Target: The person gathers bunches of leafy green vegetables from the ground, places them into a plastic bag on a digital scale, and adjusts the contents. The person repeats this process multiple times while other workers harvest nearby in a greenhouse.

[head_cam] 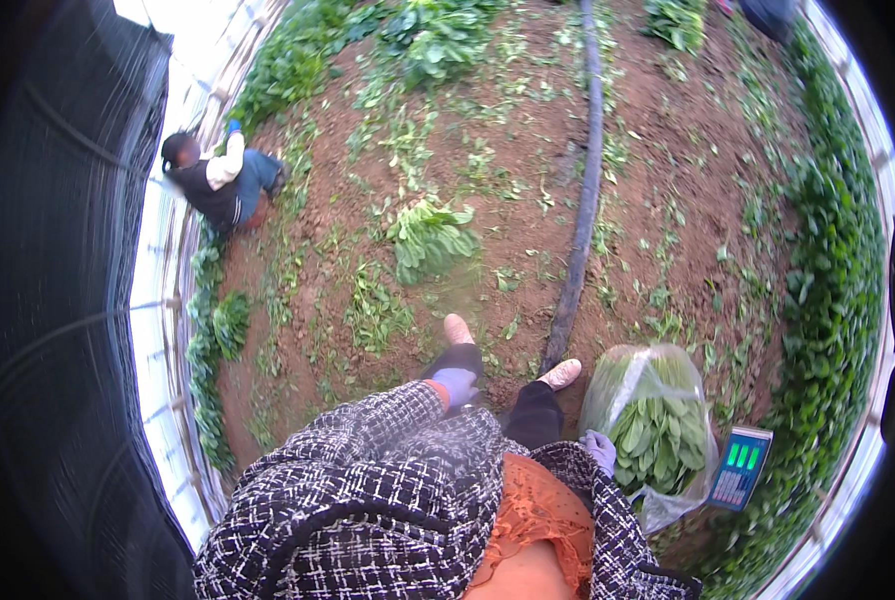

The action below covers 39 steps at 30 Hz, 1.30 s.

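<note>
My left hand [459, 385], in a thin purple glove, hangs in front of my left trouser leg. Its fingers are blurred and partly hidden, and no object shows in it. Beside my right leg, my purple-gloved right hand [601, 452] is at the left edge of a clear plastic bag [635, 375]. I cannot tell whether its fingers grip the plastic. Leafy green vegetables [661, 439] fill the bag, their leaves showing at its near side. Just right of the bag is a digital scale display [741, 469] with lit green digits and a keypad.
A dark hose [586, 180] runs lengthwise over soil strewn with loose leaves. Cut bunches lie ahead [432, 236] and farther off [447, 37]. A person [222, 176] crouches at the left by growing plants. Dense greens [830, 285] line the right wall. Another person [770, 15] is partly visible top right.
</note>
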Tool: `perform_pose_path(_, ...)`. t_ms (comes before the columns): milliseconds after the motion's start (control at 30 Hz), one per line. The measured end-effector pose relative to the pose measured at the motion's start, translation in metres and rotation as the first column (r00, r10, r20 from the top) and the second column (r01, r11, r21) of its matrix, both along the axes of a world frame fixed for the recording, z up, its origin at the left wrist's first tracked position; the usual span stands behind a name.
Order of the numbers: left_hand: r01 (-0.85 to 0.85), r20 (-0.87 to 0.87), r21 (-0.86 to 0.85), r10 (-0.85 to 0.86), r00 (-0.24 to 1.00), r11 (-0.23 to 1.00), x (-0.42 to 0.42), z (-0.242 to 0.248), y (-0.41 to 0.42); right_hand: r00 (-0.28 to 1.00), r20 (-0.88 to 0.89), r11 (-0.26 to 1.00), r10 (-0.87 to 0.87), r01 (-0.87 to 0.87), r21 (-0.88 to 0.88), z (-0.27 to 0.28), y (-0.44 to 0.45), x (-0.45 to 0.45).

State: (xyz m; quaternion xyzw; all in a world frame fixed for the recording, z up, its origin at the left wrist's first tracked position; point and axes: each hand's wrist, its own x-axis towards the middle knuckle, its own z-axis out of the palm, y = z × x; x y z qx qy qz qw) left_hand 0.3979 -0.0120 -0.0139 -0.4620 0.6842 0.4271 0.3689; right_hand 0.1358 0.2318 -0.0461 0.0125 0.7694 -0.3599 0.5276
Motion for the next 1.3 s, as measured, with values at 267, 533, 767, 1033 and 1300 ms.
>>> perform_pose_path(267, -0.242, 0.026, -0.089, 0.245, 0.969, 0.966, 0.118, -0.011, -0.051, 0.964, -0.028, 0.958, 0.264, -0.259, 0.123, 0.01, -0.108, 0.034)
perform_pose_path(533, -0.444, 0.183, -0.144, 0.465, 0.866, 0.884, 0.211, -0.048, -0.134, 0.865, -0.28, 0.909, 0.416, -0.393, 0.135, -0.024, -0.226, 0.052)
perform_pose_path(767, -0.638, 0.209, -0.209, 0.671, 0.712, 0.741, 0.229, -0.098, -0.215, 0.51, -0.328, 0.594, 0.795, -0.764, 0.253, -0.057, -0.408, 0.057)
perform_pose_path(1033, -0.71, -0.069, -0.386, 0.749, 0.659, 0.589, 0.245, -0.236, -0.332, 0.349, -0.183, 0.391, 0.919, -0.866, 0.313, -0.204, -0.628, 0.158)
perform_pose_path(1300, -0.814, -0.351, -0.38, 0.745, 0.567, 0.44, 0.276, -0.435, -0.433, 0.119, -0.235, 0.179, 0.965, -0.951, 0.252, -0.38, -0.729, 0.288)
